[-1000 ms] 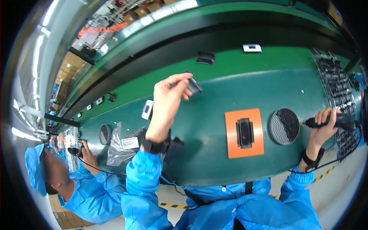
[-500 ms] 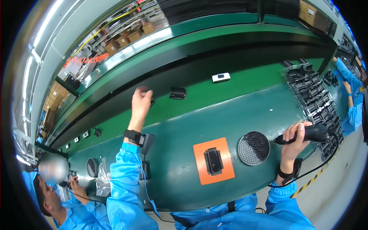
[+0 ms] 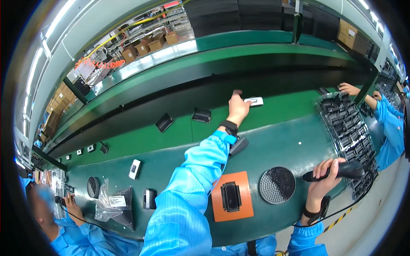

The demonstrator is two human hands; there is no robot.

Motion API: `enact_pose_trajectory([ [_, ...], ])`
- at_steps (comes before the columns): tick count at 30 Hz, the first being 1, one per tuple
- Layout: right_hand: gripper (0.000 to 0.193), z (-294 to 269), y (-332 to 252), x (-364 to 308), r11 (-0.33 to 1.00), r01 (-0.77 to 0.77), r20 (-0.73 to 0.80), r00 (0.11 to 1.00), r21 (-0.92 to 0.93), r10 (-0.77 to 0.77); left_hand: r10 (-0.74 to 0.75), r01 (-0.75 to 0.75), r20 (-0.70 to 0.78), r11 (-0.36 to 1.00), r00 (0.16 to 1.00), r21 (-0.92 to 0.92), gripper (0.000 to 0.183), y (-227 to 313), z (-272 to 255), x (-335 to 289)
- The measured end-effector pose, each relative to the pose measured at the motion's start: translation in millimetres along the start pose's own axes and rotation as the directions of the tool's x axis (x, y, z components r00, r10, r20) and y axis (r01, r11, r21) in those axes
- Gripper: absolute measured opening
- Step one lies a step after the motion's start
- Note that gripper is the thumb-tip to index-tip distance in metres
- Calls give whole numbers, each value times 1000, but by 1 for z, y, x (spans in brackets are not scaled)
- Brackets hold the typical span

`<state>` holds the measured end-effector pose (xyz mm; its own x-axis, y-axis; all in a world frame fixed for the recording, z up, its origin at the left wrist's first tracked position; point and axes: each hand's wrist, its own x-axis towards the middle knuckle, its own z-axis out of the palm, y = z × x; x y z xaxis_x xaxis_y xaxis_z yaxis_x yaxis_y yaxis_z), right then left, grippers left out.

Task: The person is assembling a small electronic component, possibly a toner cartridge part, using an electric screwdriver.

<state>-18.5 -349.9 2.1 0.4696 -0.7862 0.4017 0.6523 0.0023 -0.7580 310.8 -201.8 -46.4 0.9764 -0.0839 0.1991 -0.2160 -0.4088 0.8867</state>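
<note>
My left hand point(image 3: 239, 106) reaches across to the far green strip. Its fingers are apart, and the thumb is at the left end of a small white device point(image 3: 256, 101); I cannot tell whether they touch. My right hand point(image 3: 326, 174) is wrapped round a black electric screwdriver point(image 3: 348, 170), its tip pointing left toward a round gridded dish point(image 3: 265, 193) partly filled with small black screws point(image 3: 285, 181). Left of the dish, a black plastic housing point(image 3: 231, 197) lies on an orange mat point(image 3: 245, 213).
Two black housings point(image 3: 164, 122) point(image 3: 201, 115) lie on the far strip. Clear trays of black parts point(image 3: 341, 115) stand at right, by a co-worker's hand point(image 3: 349, 88). At left are a bag of dark parts point(image 3: 121, 209), a white device point(image 3: 135, 169) and another co-worker's hand point(image 3: 73, 206).
My left hand has moved right, from beside the left black housing to the white device. My right hand still holds the screwdriver. A co-worker's hand now reaches in at the far right.
</note>
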Motion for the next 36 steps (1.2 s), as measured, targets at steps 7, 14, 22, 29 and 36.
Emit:
enact_pose_trajectory([
  [7,13,-4,9,12,998,-56,10,998,7,56,94,27,313,931,945,-363,66,58,-105,-80],
  [14,28,-45,7,38,999,31,51,998,-45,-28,298,-359,587,933,753,-14,27,59,-198,-208],
  [22,10,-3,20,12,996,78,78,994,30,-80,379,-744,802,657,462,118,20,48,-228,-222],
  [29,12,1,6,11,985,167,83,983,-42,-163,544,-914,807,406,229,-14,16,54,-209,-214],
  [36,18,-5,6,15,986,161,106,982,-30,-157,564,-942,814,328,141,-64,14,47,-204,-208],
])
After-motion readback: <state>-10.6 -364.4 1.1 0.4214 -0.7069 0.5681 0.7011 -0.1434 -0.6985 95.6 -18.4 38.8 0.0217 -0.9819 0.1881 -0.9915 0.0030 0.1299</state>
